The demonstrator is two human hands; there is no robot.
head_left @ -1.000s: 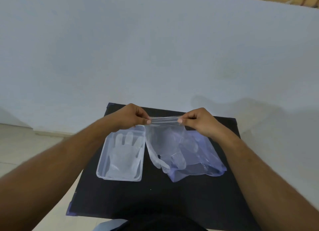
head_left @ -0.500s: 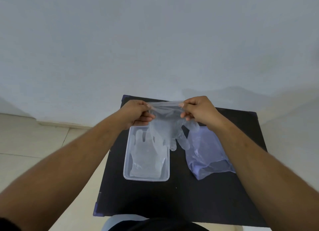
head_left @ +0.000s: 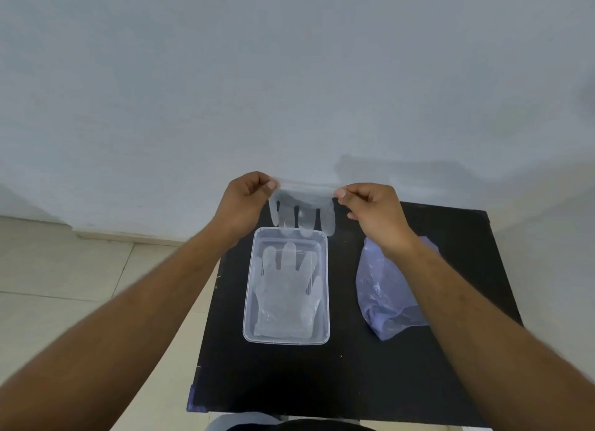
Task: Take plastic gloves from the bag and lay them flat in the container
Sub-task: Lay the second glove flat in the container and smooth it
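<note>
Between left hand and right hand: glove stretched.

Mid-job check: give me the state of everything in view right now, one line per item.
left hand: pinching one cuff corner of the held glove
right hand: pinching the other corner
held glove: stretched, fingers hanging above the container's far end
container: open, glove flat inside
bag: lying on table

Looks like a plain room at home: beyond my fingers rises a bare pale wall, a beige tiled floor lies left below them, and a small black table sits underneath.
</note>
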